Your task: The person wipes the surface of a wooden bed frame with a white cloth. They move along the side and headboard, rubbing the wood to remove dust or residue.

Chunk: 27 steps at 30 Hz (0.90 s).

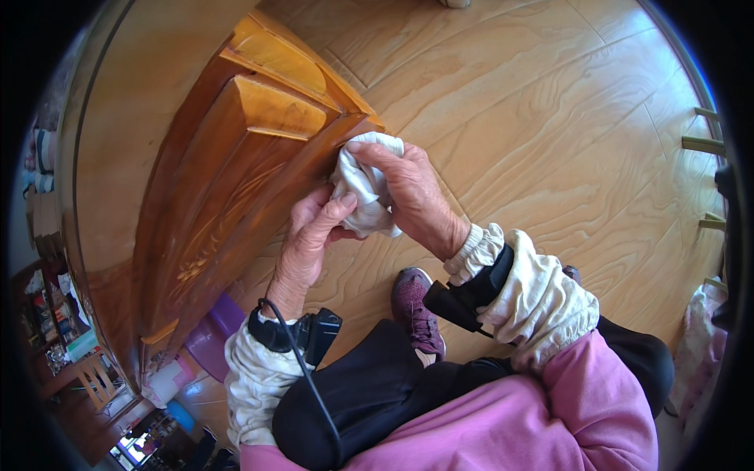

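Observation:
Between my two hands is a crumpled white cloth (368,188), folded into a loose wad. My left hand (315,229) grips its lower left side, thumb on top and some fingers hidden beneath. From the right, my right hand (418,188) pinches the upper part, its thumb pressed on the folds. Just to the left of the cloth stands a carved, varnished wooden cabinet (235,171) with raised panels. The cloth is close to the cabinet's lower edge; whether it touches the wood I cannot tell.
A wood-patterned tile floor (548,129) spreads out in front and to the right. A purple plastic basin (215,335) stands by the cabinet at lower left. My shoe (417,309) rests below my hands. Chair-like legs (704,145) and a patterned cloth (701,347) appear at the right rim.

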Each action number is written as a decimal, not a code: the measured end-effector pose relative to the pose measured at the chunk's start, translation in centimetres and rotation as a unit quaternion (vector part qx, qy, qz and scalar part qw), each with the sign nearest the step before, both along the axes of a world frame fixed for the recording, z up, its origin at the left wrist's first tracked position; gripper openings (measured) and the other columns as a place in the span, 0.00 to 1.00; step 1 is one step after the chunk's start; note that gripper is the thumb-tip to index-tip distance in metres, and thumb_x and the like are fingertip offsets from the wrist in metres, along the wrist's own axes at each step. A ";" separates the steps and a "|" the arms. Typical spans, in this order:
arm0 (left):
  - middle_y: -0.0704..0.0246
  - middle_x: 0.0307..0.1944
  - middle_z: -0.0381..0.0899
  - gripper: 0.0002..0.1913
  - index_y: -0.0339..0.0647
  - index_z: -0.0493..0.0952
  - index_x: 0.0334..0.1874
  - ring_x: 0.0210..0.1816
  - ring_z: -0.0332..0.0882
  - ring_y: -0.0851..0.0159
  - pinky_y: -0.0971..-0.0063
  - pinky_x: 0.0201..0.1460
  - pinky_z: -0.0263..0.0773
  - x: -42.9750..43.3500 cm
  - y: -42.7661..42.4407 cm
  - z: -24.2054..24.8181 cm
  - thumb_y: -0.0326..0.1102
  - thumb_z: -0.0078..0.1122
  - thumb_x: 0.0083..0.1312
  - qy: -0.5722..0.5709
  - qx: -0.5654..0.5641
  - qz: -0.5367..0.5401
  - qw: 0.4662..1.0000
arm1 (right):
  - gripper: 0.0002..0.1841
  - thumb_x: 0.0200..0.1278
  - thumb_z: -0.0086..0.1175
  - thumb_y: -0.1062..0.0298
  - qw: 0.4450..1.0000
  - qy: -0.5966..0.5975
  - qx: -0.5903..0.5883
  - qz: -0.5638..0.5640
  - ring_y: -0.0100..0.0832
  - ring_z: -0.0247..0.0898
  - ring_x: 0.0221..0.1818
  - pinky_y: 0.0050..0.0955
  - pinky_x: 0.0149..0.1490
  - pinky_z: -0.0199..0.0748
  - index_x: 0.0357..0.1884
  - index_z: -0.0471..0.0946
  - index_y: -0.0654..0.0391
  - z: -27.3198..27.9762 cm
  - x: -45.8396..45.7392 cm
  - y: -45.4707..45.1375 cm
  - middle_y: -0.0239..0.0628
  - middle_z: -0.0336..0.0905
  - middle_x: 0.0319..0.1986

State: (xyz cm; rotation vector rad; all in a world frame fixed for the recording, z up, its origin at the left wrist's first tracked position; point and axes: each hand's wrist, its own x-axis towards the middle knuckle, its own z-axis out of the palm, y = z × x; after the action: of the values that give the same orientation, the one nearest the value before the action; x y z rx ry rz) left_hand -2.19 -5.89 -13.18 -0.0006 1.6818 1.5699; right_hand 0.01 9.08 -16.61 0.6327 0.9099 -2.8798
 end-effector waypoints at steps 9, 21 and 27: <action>0.72 0.23 0.76 0.18 0.35 0.77 0.33 0.24 0.74 0.76 0.83 0.25 0.71 0.9 1.6 2.1 0.47 0.58 0.63 0.149 -0.111 0.084 0.979 | 0.09 0.57 0.54 0.68 0.993 -0.063 0.097 0.001 0.26 0.74 0.25 0.25 0.32 0.73 0.29 0.78 0.64 1.7 -0.5 -0.7 0.35 0.78 0.24; 0.74 0.22 0.75 0.15 0.36 0.78 0.31 0.21 0.73 0.77 0.83 0.22 0.70 0.4 3.3 0.2 0.43 0.54 0.65 0.140 -0.084 0.108 0.981 | 0.07 0.59 0.53 0.70 0.993 -0.109 -0.021 -0.042 0.25 0.74 0.28 0.27 0.35 0.73 0.31 0.78 0.63 0.2 -0.1 0.7 0.34 0.79 0.26; 0.75 0.22 0.74 0.13 0.36 0.77 0.28 0.23 0.71 0.80 0.85 0.23 0.67 0.9 1.6 2.9 0.40 0.56 0.64 0.152 -0.074 0.185 0.968 | 0.07 0.61 0.52 0.70 0.999 -0.050 -0.018 -0.008 0.24 0.73 0.25 0.23 0.32 0.73 0.31 0.78 0.64 2.0 0.0 -1.4 0.33 0.78 0.24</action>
State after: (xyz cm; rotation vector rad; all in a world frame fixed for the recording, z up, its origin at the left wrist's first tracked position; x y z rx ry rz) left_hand -1.29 -4.28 -10.32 -0.1681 2.1327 1.7793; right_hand 0.01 7.71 -14.56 0.7763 0.8419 -2.8412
